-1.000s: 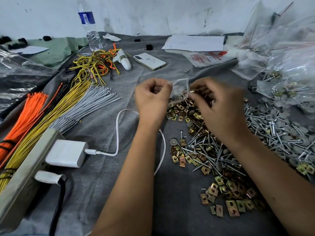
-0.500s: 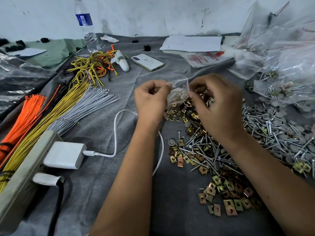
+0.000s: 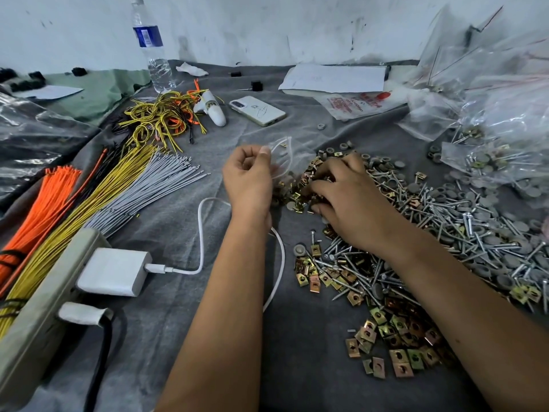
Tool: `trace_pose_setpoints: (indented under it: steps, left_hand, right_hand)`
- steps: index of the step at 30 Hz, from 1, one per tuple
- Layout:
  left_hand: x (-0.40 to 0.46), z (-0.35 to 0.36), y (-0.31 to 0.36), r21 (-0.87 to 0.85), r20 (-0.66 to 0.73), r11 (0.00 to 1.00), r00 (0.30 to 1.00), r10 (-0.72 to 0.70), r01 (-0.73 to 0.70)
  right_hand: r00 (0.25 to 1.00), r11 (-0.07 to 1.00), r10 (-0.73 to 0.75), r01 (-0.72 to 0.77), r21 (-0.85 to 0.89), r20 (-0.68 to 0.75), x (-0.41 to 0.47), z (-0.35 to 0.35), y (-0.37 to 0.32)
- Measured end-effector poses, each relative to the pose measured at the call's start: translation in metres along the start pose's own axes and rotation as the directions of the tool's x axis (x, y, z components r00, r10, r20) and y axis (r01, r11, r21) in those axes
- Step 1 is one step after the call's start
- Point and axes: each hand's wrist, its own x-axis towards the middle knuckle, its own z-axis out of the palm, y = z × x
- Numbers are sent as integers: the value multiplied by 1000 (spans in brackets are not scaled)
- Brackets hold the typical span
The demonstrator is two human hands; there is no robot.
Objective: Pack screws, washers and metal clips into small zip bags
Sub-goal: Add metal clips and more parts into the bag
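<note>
Grey cloth covers our bench, and just above it our left hand (image 3: 248, 176) pinches a small zip bag (image 3: 283, 157) by its rim, mouth gaping toward the right. Just right of that bag, our right hand (image 3: 344, 197) rakes curled fingers into the metal clips (image 3: 300, 193); whether it has hold of any we cannot tell. Screws (image 3: 445, 209) and washers (image 3: 490, 200) lie farther right.

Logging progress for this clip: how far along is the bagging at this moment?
Done: filled bags of screws and washers lie at the far right. In hand: the left hand pinches an open small zip bag, while the right hand reaches into the metal clips; whether it grips any is hidden. Left: large loose piles of screws, washers and clips, so much remains.
</note>
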Motion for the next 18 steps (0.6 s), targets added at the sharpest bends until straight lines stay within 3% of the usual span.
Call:
trace_pose_setpoints:
  steps: [7,12,16,18]
  left_hand:
    - [-1,-6,4,-105,31,980,986,-167,169]
    - [-7,-5,12,-140,122,952,959,-257,273]
    - [-11,-4,14,-146,114,949,957,-266,281]
    - [-11,-2,13,-111,79,975,980,-183,191]
  right_hand:
    - [1000,1000,6,-5,22,-19,-2,-1,1]
    - [992,989,28,-9,150,-124,-3,-3,-1]
    - [956,938,148,-55,341,-253,-1,-9,-4]
    - [925,913,210,-70,401,-317,-2,-12,-4]
